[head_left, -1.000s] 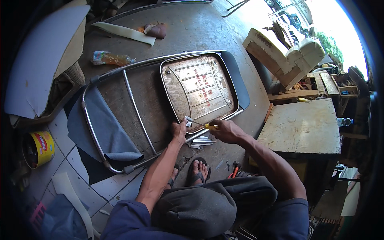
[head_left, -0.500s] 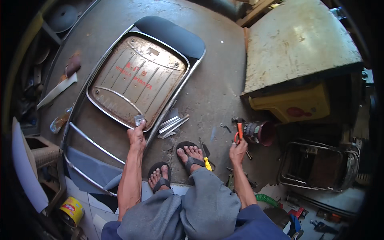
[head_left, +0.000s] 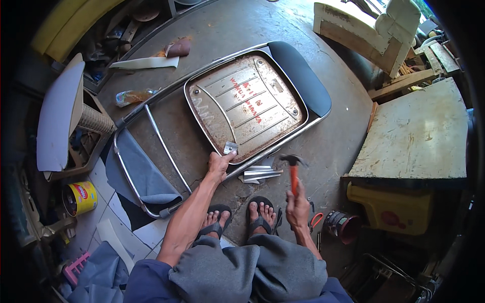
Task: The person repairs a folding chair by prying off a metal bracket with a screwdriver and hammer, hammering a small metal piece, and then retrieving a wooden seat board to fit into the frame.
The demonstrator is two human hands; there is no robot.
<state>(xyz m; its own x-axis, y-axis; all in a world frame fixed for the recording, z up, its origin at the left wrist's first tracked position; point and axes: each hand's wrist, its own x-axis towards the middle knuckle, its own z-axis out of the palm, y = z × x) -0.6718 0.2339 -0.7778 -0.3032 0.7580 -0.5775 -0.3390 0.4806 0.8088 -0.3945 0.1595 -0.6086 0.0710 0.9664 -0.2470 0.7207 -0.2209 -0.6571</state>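
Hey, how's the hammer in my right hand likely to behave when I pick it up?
The hammer should feel top-heavy, since its dark head looks like metal. It's probably stiff, as its orange handle looks straight. Laid down, it likely won't roll far, because the head sticks out either side.

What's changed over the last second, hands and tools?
The right hand let go of the yellow-handled screwdriver, went right to the tools on the floor, and now holds the orange-handled hammer, lifted forward and left, away from them. The left hand stayed at the corner of the seat pan, thumb at the small metal piece.
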